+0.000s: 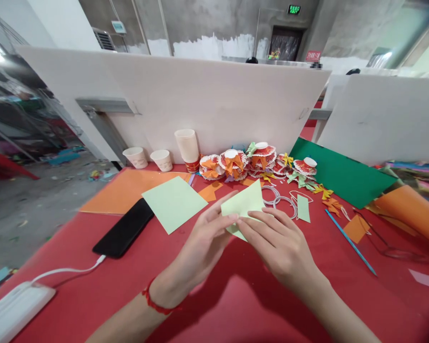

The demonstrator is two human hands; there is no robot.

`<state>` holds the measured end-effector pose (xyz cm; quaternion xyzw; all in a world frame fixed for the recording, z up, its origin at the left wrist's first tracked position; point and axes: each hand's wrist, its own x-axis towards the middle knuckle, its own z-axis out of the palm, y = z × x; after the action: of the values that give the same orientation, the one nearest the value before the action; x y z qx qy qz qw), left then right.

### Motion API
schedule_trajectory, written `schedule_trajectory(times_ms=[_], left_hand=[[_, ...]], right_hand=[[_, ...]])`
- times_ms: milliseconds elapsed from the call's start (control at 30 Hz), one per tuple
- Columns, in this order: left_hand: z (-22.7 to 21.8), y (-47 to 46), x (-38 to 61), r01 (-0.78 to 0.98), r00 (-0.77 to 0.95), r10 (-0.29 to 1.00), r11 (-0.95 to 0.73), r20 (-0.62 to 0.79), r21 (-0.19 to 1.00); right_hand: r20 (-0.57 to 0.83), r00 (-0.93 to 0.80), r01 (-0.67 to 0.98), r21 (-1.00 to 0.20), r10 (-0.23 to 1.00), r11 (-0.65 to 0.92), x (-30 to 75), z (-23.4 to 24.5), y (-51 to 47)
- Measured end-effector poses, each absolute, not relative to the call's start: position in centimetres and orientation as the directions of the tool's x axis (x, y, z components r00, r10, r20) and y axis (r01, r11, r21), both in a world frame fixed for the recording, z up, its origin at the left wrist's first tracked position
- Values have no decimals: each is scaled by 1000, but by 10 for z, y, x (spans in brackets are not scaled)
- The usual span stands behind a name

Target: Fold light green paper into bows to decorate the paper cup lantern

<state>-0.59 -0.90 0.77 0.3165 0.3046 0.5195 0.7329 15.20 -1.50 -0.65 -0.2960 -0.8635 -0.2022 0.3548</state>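
Between my two hands is a piece of pale green paper (241,202), held up over the red table (214,305). My left hand (210,233) pinches its lower left edge with the thumb on top. The fingers of my right hand (279,238) press together on the paper's lower right part, hiding some of it. A red string bracelet (157,302) circles my left wrist. A flat square of light green paper (175,202) lies left of the hands. Just behind the right hand are clear plastic rings (286,206) and a small green paper strip (303,208).
A black phone (125,231) on a white cable joins a white power bank (21,309) at left. Paper cups (187,145) and several paper-cup crafts (232,164) stand along the white partition (207,100). A blue pencil (350,242) and orange paper roll (411,212) lie right.
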Motion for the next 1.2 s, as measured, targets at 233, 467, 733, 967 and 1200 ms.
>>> schedule_trajectory(times_ms=[233, 467, 733, 967, 1200], left_hand=[[9, -15, -7, -574, 282, 955, 241, -88, 783], [15, -23, -11, -466, 379, 925, 220, -32, 857], [22, -32, -16, -405, 376, 926, 197, -33, 893], [20, -38, -9, -234, 249, 969, 60, 0, 970], [22, -34, -9, -113, 95, 995, 7, 4, 994]], right_hand=[[745, -408, 569, -244, 528, 785, 151, 7, -24], [869, -102, 696, -285, 483, 659, 156, 14, -29], [810, -120, 611, -396, 575, 685, 163, 17, -26], [849, -38, 539, -427, 527, 726, 152, 16, -31], [830, -21, 541, -460, 558, 704, 154, 18, -38]])
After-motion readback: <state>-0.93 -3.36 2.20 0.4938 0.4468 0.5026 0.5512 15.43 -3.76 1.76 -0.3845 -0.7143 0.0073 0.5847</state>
